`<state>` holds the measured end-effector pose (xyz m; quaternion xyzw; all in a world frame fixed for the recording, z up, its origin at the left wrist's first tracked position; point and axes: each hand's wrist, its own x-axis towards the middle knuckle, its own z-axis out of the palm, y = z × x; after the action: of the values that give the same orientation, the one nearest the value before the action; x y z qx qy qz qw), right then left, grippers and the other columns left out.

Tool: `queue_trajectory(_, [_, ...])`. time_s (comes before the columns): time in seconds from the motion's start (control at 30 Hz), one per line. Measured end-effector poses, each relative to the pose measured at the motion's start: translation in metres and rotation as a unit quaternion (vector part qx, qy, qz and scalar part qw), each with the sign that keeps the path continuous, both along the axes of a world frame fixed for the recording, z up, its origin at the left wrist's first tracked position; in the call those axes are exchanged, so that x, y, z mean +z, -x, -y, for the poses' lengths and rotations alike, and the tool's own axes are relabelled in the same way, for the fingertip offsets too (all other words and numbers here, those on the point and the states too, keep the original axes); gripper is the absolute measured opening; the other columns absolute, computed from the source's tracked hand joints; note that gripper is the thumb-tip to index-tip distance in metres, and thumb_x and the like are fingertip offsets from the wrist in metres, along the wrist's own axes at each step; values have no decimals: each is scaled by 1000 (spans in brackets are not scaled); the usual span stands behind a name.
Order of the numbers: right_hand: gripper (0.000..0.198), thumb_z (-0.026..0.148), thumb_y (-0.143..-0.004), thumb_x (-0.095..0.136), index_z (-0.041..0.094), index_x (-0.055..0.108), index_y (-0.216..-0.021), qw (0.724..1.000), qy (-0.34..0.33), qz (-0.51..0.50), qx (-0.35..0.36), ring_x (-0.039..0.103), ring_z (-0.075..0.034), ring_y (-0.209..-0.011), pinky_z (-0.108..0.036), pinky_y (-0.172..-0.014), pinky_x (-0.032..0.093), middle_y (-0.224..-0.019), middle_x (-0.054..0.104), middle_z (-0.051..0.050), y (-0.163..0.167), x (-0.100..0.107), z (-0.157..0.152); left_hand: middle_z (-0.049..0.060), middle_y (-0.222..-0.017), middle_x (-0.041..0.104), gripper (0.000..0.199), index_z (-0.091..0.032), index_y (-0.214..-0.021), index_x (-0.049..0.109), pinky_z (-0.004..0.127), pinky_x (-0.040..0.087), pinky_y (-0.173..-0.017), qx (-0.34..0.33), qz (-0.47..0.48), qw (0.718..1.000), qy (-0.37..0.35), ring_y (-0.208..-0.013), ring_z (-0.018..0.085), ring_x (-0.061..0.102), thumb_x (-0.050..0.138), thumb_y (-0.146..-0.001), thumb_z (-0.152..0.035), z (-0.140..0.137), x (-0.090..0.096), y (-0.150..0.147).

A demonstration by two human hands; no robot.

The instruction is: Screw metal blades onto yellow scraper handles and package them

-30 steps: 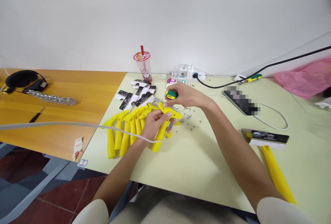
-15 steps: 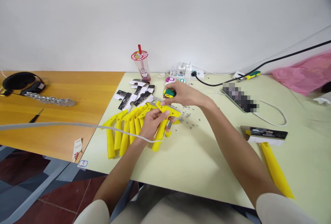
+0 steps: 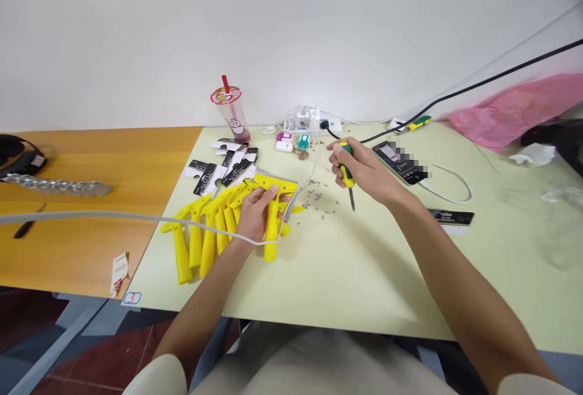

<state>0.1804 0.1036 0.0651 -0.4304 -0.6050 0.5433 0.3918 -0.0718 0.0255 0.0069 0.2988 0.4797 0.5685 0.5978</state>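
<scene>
My left hand (image 3: 254,216) is closed round a yellow scraper (image 3: 272,228), gripping it near its wide head, where a grey metal blade shows along the edge. In my right hand (image 3: 359,167) is a screwdriver (image 3: 347,167) with a green and yellow handle, its shaft pointing down above the table. Small loose screws (image 3: 314,193) lie scattered between my hands. To the left of the held scraper rests a row of several yellow scrapers (image 3: 195,243), handles towards me. Behind them are black and white packaging cards (image 3: 212,179) in a loose heap.
At the back stand a drink cup (image 3: 234,118) with a red straw and a power strip (image 3: 334,126). A phone (image 3: 396,161) with a white cable lies right of centre. Further right is a pink bag (image 3: 505,115). A grey cord (image 3: 136,217) crosses the view at left.
My right hand with the screwdriver has moved right, away from the scraper, and the screwdriver's shaft now shows. My left hand still holds the scraper. The whole view has shifted somewhat.
</scene>
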Motion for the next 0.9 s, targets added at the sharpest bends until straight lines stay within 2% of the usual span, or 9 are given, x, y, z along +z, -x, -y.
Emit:
queue_trajectory(0.1, [47, 69, -94, 77, 29, 57, -108, 994, 58, -83, -49, 61, -17, -81, -33, -71, 55, -96, 59, 1, -17, -31, 12, 13, -97, 84, 53, -17, -94, 70, 20, 55, -46, -3, 0, 1000, 8, -92, 28, 84, 100, -70, -53, 0, -1, -1])
queue_trajectory(0.2, [54, 80, -95, 66, 29, 54, -102, 989, 33, -78, -122, 67, -21, -89, -36, -78, 55, -92, 67, -2, -35, -56, 24, 14, -100, 84, 52, -16, -94, 70, 22, 58, -48, -7, -5, 1000, 11, -93, 29, 84, 99, -71, -52, -1, -3, -2])
queue_trajectory(0.3, [61, 90, -98, 52, 30, 50, -100, 981, 25, -50, -188, 61, -19, -71, -33, -63, 48, -85, 69, -1, -52, -72, 35, 14, -100, 84, 50, -17, -87, 66, 24, 62, -52, -9, -9, 1000, 18, -93, 30, 85, 101, -68, -48, -1, -4, -4])
queue_trajectory(0.4, [59, 88, -97, 57, 31, 44, -105, 971, 13, -59, -233, 48, -14, -52, -31, -51, 38, -89, 71, 2, -62, -85, 43, 13, -98, 83, 50, -18, -85, 65, 24, 63, -52, -12, -18, 999, 25, -94, 31, 85, 102, -65, -45, -1, -4, -6])
queue_trajectory(0.5, [57, 84, -98, 62, 32, 40, -105, 959, -30, -67, -273, 52, -12, -51, -30, -51, 40, -93, 72, 3, -65, -93, 47, 13, -97, 83, 50, -17, -84, 65, 23, 62, -52, -13, -28, 999, 29, -95, 31, 85, 102, -66, -44, 0, -4, -8])
queue_trajectory(0.6, [52, 78, -102, 62, 32, 40, -106, 957, -62, -79, -273, 58, -13, -55, -30, -53, 46, -97, 74, 2, -62, -96, 50, 13, -99, 83, 50, -16, -87, 67, 21, 59, -49, -13, -31, 999, 34, -97, 31, 85, 102, -68, -47, 1, -3, -9])
queue_trajectory(0.73, [51, 77, -102, 64, 32, 41, -108, 962, -56, -78, -257, 68, -17, -65, -33, -55, 55, -101, 76, 0, -56, -93, 54, 15, -104, 83, 51, -15, -92, 72, 19, 55, -45, -17, -29, 999, 41, -97, 30, 85, 102, -69, -49, 2, -1, -9])
queue_trajectory(0.9, [50, 74, -101, 68, 31, 43, -110, 970, -46, -72, -229, 74, -20, -75, -34, -58, 58, -102, 79, -3, -50, -90, 60, 16, -114, 83, 51, -15, -93, 74, 20, 57, -46, -23, -45, 998, 37, -95, 30, 85, 101, -69, -51, 3, -2, -9])
